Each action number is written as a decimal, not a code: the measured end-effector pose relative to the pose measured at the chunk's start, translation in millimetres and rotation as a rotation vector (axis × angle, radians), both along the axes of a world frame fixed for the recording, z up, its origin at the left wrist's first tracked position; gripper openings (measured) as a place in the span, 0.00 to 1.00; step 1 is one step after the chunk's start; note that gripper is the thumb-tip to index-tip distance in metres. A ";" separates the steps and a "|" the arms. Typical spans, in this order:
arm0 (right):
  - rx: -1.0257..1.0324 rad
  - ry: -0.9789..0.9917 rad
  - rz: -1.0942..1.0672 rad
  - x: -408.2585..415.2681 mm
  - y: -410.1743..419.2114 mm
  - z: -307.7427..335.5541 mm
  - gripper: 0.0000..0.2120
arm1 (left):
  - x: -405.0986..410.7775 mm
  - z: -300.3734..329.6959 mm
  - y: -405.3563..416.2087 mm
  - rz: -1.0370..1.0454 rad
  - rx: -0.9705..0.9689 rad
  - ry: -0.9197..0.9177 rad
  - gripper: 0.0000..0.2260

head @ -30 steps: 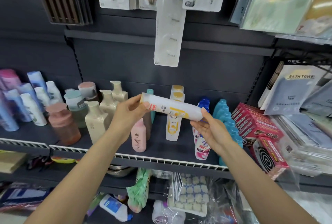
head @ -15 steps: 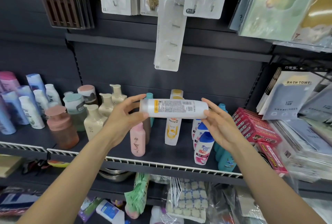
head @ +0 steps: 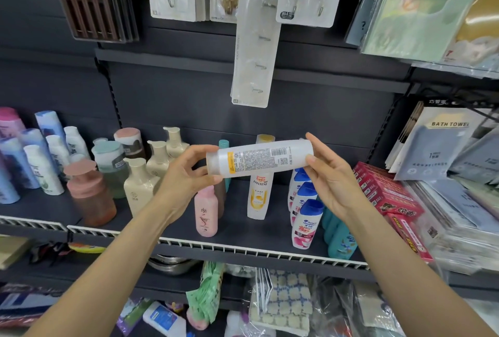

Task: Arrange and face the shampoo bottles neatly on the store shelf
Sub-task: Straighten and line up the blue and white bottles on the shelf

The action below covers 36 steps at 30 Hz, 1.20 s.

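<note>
A white shampoo bottle lies sideways in the air above the dark shelf, its back label with barcode facing me. My left hand grips its left end with curled fingers. My right hand holds its right end between thumb and fingers. Below it stand a white and yellow Pantene bottle, a small pink bottle, a row of blue-capped white bottles and teal bottles behind my right wrist.
Cream pump bottles, a pink-lidded jar and blue and white bottles fill the shelf's left. Red boxes and bath towel packs crowd the right. A hanging hook strip dangles above. A white rail edges the shelf front.
The held bottle has turned from its yellow front to its back label and levelled out. Both hands have risen a little with it.
</note>
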State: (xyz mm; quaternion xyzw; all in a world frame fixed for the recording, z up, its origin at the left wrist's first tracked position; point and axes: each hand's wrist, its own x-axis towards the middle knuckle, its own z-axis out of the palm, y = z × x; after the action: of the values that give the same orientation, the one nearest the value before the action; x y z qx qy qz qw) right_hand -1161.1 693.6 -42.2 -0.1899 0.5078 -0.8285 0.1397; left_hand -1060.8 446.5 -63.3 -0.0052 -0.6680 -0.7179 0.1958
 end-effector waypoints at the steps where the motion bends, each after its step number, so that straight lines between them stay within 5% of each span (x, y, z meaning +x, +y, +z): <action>1: 0.000 -0.001 -0.004 -0.5 -0.5 -0.5 0.30 | -0.6 -1.2 0.0 0.008 -0.001 -0.007 0.23; 5: 0.025 -0.016 -0.056 -5.7 -0.7 -4.1 0.28 | -2.9 -3.7 -1.3 0.020 0.019 -0.038 0.23; 9: 0.173 -0.073 -0.193 -12.4 -0.3 -11.2 0.15 | -6.6 0.9 1.5 0.080 0.019 -0.046 0.17; 17: 0.300 -0.291 -0.235 -20.7 -1.6 -18.2 0.23 | -17.7 -1.8 2.7 0.134 -0.216 -0.133 0.19; 22: 0.400 -0.338 -0.162 -28.1 -2.8 -34.0 0.19 | -27.2 3.5 7.2 0.173 -0.287 -0.092 0.17; 25: 0.545 -0.228 -0.129 -32.9 -1.4 -44.2 0.13 | -37.1 9.9 17.3 0.195 -0.401 -0.042 0.16; 28: 0.885 0.103 -0.223 -41.7 4.7 -56.1 0.07 | -50.1 12.3 29.2 0.285 -0.574 -0.029 0.15; 31: 1.185 0.381 -0.284 -52.0 14.7 -65.5 0.12 | -61.5 8.6 37.4 0.327 -0.704 -0.036 0.14; 36: 1.383 0.496 -0.180 -64.3 22.4 -76.8 0.18 | -84.2 -12.8 47.8 0.316 -0.839 -0.156 0.17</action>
State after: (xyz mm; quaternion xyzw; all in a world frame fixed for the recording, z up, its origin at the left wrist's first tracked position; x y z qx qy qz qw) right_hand -1225.4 716.0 -119.0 -0.1979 0.9442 -0.2604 0.0399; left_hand -1145.0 494.3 -76.1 0.0719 -0.9064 -0.3448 0.2330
